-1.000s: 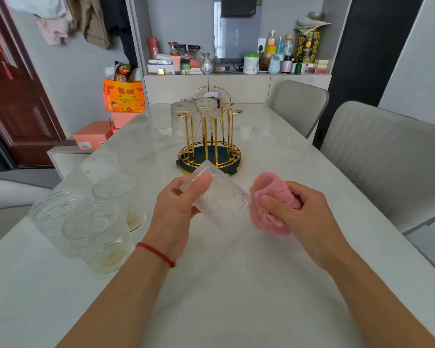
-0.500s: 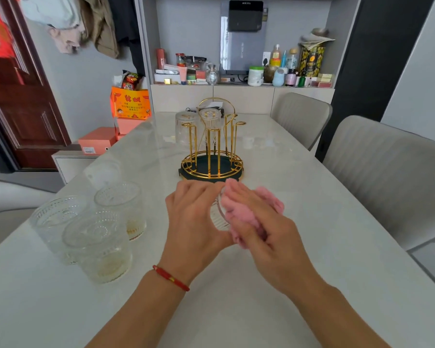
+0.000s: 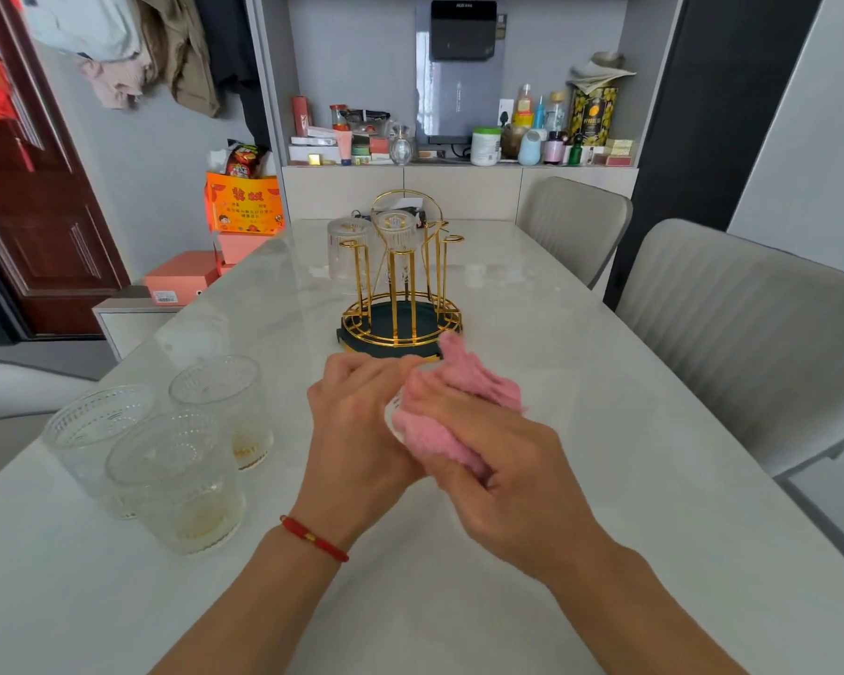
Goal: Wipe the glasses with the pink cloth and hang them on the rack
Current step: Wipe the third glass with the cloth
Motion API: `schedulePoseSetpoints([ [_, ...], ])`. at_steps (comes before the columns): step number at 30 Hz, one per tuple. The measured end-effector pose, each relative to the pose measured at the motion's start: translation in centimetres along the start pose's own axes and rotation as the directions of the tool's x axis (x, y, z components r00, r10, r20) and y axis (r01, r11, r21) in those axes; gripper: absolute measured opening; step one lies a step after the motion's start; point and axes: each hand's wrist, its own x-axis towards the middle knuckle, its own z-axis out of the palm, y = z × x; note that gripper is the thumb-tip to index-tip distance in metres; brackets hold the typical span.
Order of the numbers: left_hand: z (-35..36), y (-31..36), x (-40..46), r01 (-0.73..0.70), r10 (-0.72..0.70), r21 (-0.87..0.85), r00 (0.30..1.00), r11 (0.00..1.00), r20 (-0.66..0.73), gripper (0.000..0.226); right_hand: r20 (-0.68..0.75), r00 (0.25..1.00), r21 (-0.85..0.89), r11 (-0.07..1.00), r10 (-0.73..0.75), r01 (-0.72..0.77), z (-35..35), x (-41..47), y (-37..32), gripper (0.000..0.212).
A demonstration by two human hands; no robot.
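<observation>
The left hand (image 3: 356,421) was wrapped round a glass (image 3: 394,415), held just above the table (image 3: 605,431) in front of the rack (image 3: 400,304); only a sliver of it showed. The right hand (image 3: 503,470) had its grip closed on the pink cloth (image 3: 459,406), pressing it against the glass. Ribbed glass like that looked rigid, breakable and slick, best held round the wall. The cloth was soft and bunched easily. Three more glasses (image 3: 176,460) waited at the left.
</observation>
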Motion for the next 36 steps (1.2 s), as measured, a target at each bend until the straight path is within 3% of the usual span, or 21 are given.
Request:
schedulePoseSetpoints([
  [2, -0.5, 0.3, -0.1, 0.031, -0.032, -0.017, 0.999, 0.999, -0.040, 0.052, 0.040, 0.999, 0.033, 0.999, 0.012, -0.013, -1.0, -0.9, 0.4, 0.031],
  [4, -1.1, 0.7, 0.0, 0.107, -0.109, -0.052, 0.993, 0.993, -0.047, 0.067, -0.048, 0.986, 0.117, 0.981, 0.160, -0.153, -2.3, -1.2, 0.8, 0.021],
  [6, -1.4, 0.6, 0.1, 0.175, -0.179, -0.087, 0.983, 0.981, -0.041, 0.078, -0.169, 0.895, 0.305, 0.886, 0.412, -0.350, -3.5, -0.9, 1.6, 0.015],
  [8, -1.7, 0.6, 0.2, 0.186, -0.190, -0.116, 0.981, 0.976, -0.032, 0.079, -0.226, 0.757, 0.446, 0.756, 0.613, -0.479, -4.0, -0.5, 2.5, 0.024],
  [12, -2.0, 1.2, 0.3, 0.163, -0.168, -0.136, 0.985, 0.977, -0.029, 0.084, -0.117, 0.582, 0.638, 0.510, 0.805, -0.577, -3.8, -0.6, 3.9, 0.028],
  [15, -2.2, 1.8, 0.4, 0.083, -0.087, -0.109, 0.996, 0.991, -0.034, 0.082, -0.034, 0.531, 0.701, 0.399, 0.847, -0.591, -3.5, -0.6, 4.3, 0.025],
  [17, -2.3, 2.3, 0.5, 0.173, -0.190, -0.245, 0.981, 0.954, -0.048, 0.074, -0.005, 0.512, 0.708, 0.364, 0.859, -0.605, -3.5, -0.7, 4.4, 0.025],
  [19, -2.3, 2.8, 1.0, 0.368, -0.441, -0.553, 0.897, 0.747, 0.002, 0.057, 0.001, 0.483, 0.715, 0.337, 0.876, -0.613, -3.5, -0.8, 4.7, 0.026],
  [21, -2.4, 2.4, 1.6, 0.524, -0.658, -0.788, 0.723, 0.324, 0.211, 0.051, -0.002, 0.446, 0.723, 0.309, 0.895, -0.618, -3.6, -0.9, 5.0, 0.027],
  [23, -2.3, 1.7, 1.9, 0.543, -0.682, -0.819, 0.529, -0.186, 0.506, 0.056, 0.003, 0.417, 0.721, 0.287, 0.909, -0.631, -3.6, -1.0, 5.3, 0.028],
  [24, -2.3, 1.5, 1.9, 0.516, -0.636, -0.765, 0.452, -0.386, 0.626, 0.064, 0.006, 0.410, 0.712, 0.284, 0.912, -0.642, -3.5, -1.1, 5.5, 0.029],
  [25, -2.3, 1.5, 1.9, 0.477, -0.582, -0.705, 0.403, -0.525, 0.706, 0.074, 0.011, 0.407, 0.703, 0.282, 0.913, -0.653, -3.5, -1.3, 5.6, 0.029],
  [26, -2.2, 1.6, 1.9, 0.440, -0.542, -0.663, 0.383, -0.605, 0.748, 0.084, 0.017, 0.406, 0.696, 0.281, 0.914, -0.661, -3.3, -1.2, 5.7, 0.028],
  [28, -1.9, 1.8, 1.9, 0.401, -0.494, -0.620, 0.380, -0.675, 0.783, 0.099, 0.026, 0.402, 0.683, 0.278, 0.915, -0.676, -3.1, -1.3, 5.8, 0.027],
  [33, -1.2, 1.1, 1.6, 0.414, -0.433, -0.570, 0.383, -0.710, 0.816, 0.083, 0.062, 0.426, 0.684, 0.272, 0.903, -0.677, -3.0, -1.3, 5.8, 0.026],
  [36, -1.2, 1.2, 1.8, 0.488, -0.441, -0.593, 0.399, -0.640, 0.804, 0.075, 0.070, 0.426, 0.659, 0.279, 0.902, -0.698, -2.8, -1.4, 6.0, 0.028],
])
